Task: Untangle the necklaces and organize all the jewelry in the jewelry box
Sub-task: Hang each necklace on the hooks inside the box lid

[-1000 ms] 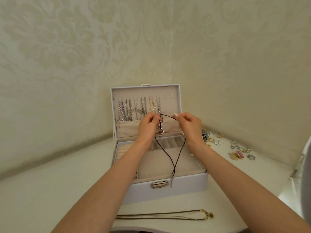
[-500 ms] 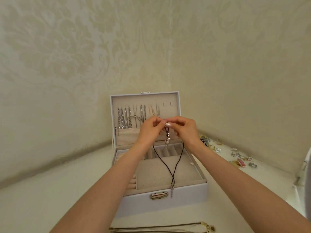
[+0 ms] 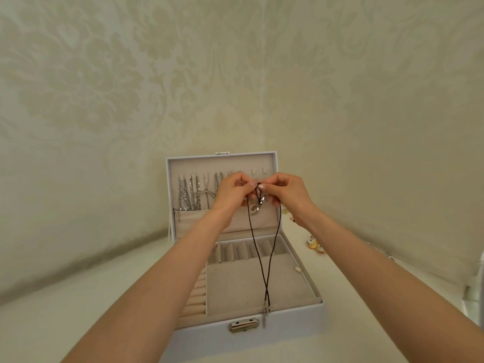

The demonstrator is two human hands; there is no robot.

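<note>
Head camera: my left hand (image 3: 230,191) and right hand (image 3: 285,191) meet, both pinching the top of the black cord necklace (image 3: 258,252). It hangs straight down over the jewelry box (image 3: 288,323). The free lid hooks (image 3: 264,170) lie just above, nearer my right. A second ago my hands were apart and lower.

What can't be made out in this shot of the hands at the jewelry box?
All in the head view:
- Top of the black cord necklace: covered by the fingers of the left hand and right hand.
- Pendant: blurred, so its shape is unclear.
- Loose jewelry on the right: mostly behind the right forearm.
- Silvery object: cut off by the frame edge.
</note>
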